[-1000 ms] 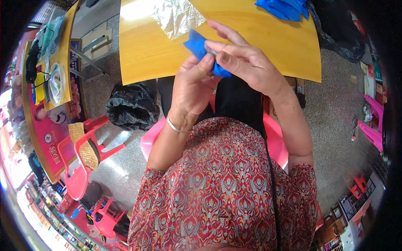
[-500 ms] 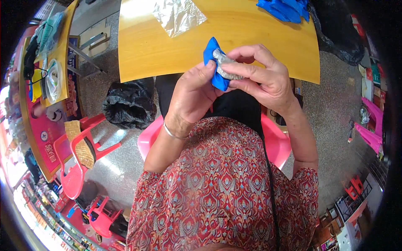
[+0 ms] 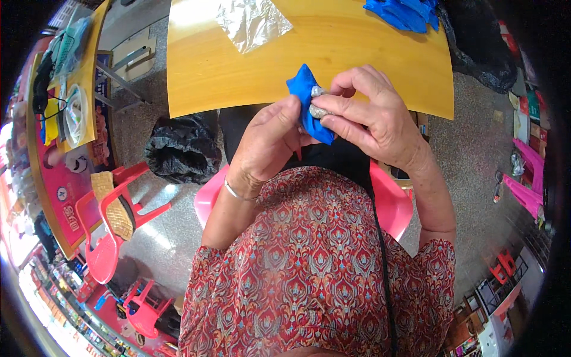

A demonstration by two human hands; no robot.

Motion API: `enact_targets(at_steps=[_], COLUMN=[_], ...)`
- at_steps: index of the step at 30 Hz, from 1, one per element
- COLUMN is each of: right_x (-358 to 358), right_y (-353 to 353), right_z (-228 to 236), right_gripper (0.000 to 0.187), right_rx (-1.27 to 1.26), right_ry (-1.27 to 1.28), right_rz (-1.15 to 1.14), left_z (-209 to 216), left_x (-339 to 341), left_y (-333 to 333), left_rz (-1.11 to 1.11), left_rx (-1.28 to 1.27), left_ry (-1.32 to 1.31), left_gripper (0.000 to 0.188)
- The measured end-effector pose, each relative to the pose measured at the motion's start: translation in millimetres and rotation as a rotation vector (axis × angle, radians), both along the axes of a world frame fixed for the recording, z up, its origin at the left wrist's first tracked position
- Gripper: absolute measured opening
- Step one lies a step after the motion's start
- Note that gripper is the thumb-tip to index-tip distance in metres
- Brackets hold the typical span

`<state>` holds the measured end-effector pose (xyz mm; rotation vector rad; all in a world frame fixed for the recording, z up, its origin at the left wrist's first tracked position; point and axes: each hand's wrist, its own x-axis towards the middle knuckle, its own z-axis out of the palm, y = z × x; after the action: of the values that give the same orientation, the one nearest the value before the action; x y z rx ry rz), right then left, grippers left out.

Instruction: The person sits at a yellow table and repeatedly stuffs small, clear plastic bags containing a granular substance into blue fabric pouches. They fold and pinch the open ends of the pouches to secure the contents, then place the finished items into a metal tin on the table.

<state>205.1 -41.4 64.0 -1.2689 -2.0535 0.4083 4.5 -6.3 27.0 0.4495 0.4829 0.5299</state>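
Just past the front edge of the yellow table, a small blue piece with pointed corners [image 3: 304, 84] is gripped in my left hand [image 3: 256, 140]. It looks like a soft cloth pouch, star-like in outline. My left thumb lies along its left side, and the other fingers are hidden behind it. On its right side a crinkled silvery-grey wad [image 3: 317, 112] shows partly, pressed against the blue piece. My right hand [image 3: 386, 119] pinches this wad between thumb and fingers. How deep the wad sits inside is hidden.
On the yellow table [image 3: 220, 74] lie a crumpled clear plastic sheet [image 3: 253, 25] and, at the far right, a pile of blue pieces [image 3: 404, 15]. Black plastic bags stand at the left [image 3: 183, 149] and right [image 3: 485, 53]. A pink chair [image 3: 102, 259] is at the left.
The blue piece has turned to show more of its face and moved slightly lower. Less of the grey wad shows. My right fingers have pushed in closer against the blue piece.
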Motion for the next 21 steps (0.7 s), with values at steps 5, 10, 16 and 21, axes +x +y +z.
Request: enact_targets(at_steps=[5,10,16,21], right_x=[-5.5,-15.8,-10.8,-11.9], right_y=[-2.8,-5.3,-3.0,-8.7], right_z=[-6.5,-7.1,-3.4,5.7], right_gripper=[0.03,0.035,0.04,0.053], right_rx=[0.03,0.078,0.117,0.056], right_ry=[0.139,0.211,0.072,-0.078], right_rz=[-0.03,-0.144,-0.082,-0.09], left_z=[6.2,14.1,11.9,17.4], left_x=[5.5,8.6,5.2,8.3], left_y=[-4.0,-6.9,-7.5,-5.5], left_rz=[0.076,0.124,0.118,0.162], left_rx=[0.058,0.088,0.038,0.13], left_ry=[0.034,0.07,-0.015,0.08], left_gripper=[0.043,0.04,0.043,0.043])
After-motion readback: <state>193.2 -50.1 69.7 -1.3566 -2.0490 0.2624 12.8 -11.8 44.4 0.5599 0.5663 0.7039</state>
